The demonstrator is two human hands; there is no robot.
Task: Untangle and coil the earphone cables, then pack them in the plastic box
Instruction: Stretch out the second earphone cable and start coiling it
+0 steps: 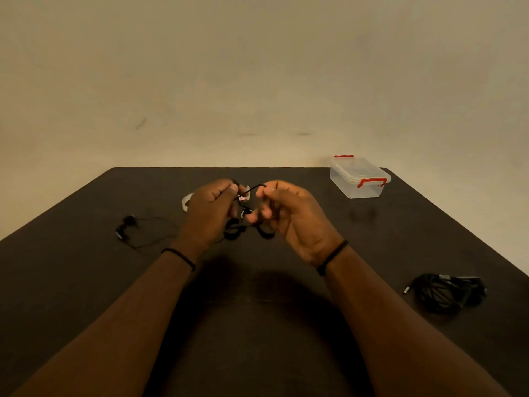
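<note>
Two hands are up over the middle of the dark table (pixel 86 282). They are close together, with a black earphone cable (pixel 252 188) between them.

The left hand (pixel 210 213) has its fingers curled in. Its thumb and first finger pinch the cable near the top. The right hand (pixel 289 213) is turned so the palm shows a bit. Its thumb and first finger pinch the other end of the short arch of cable, and the other fingers are bent loosely. The cable runs from one hand to the other like a little bridge. More of it hangs down in dark loops (pixel 234 229) under the hands (the loops are hard to see against the dark table). A small red and white tag (pixel 242 198) sits on the cable between the hands.

Each wrist has a thin black band (pixel 332 257).

At about 9 o'clock from the hands, a second pair of earphones (pixel 126 226) lies flat on the table with thin wires spread out. At about 4 o'clock, near the table's right edge, there is a dark bundle of cable (pixel 446 292) with a plug sticking out.

At about 2 o'clock, in the far right corner, stands the clear plastic box (pixel 357 179). Its lid is on, and it has red clips. Something white (pixel 186 203) peeks out just behind the left hand; I cannot tell what it is.
</note>
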